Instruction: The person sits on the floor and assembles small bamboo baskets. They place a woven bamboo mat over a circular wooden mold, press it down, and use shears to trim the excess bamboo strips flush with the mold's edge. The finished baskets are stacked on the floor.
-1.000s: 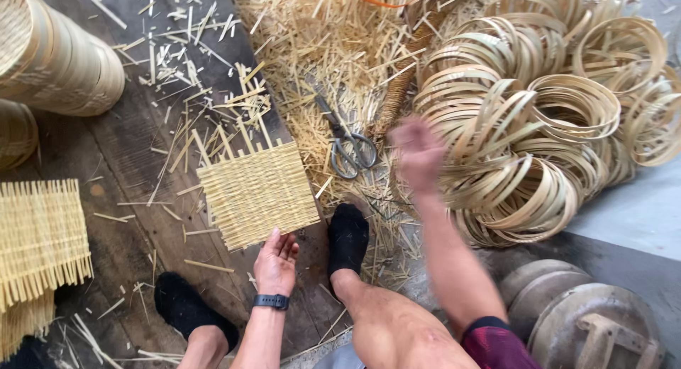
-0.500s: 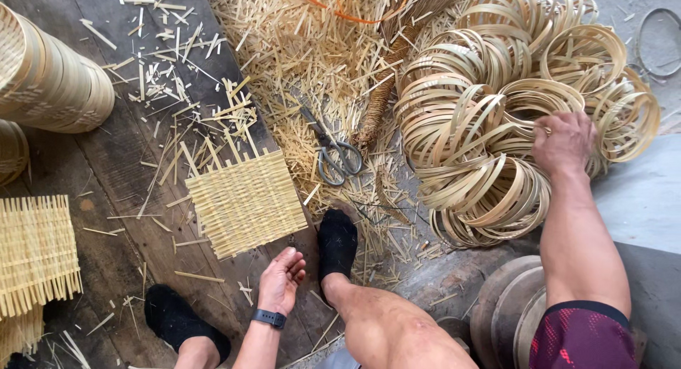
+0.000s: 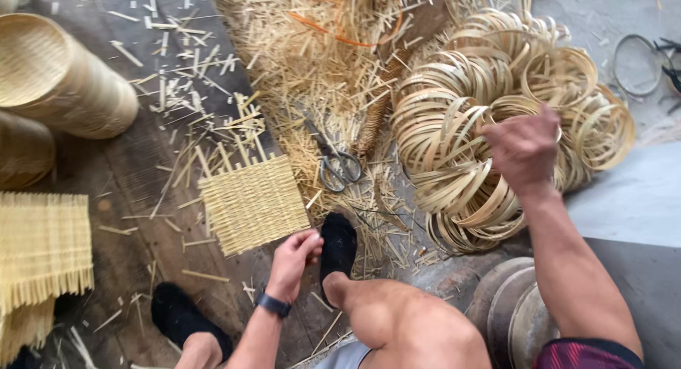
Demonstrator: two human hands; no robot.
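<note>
My right hand [image 3: 525, 148] is clenched on a thin pale bamboo hoop [image 3: 521, 107] atop the heap of bamboo rings [image 3: 454, 149] directly under it. Left hand [image 3: 292, 259], loosely curled and holding nothing, touches the near corner of the square woven bamboo mat [image 3: 252, 202], flat on dark wooden planks [image 3: 135, 192]. Steel scissors [image 3: 337, 163] lie between both hands.

Bamboo rings [image 3: 461, 138]: large heap of thin pale-tan hoops, loosely interlocked and overlapping, most tilted or on edge, piled on the ground at upper right beside the straw litter. One ring at the top of the heap sits right under the right hand [image 3: 525, 148]; whether it is gripped can't be told.

Woven mat [image 3: 253, 202]: small square panel of pale yellow bamboo strips, tight plain weave, lying flat on the dark wooden floor, rotated slightly. Loose unwoven strip ends stick out along its upper edge. Its lower right corner lies just beside the left hand [image 3: 292, 259].
</note>
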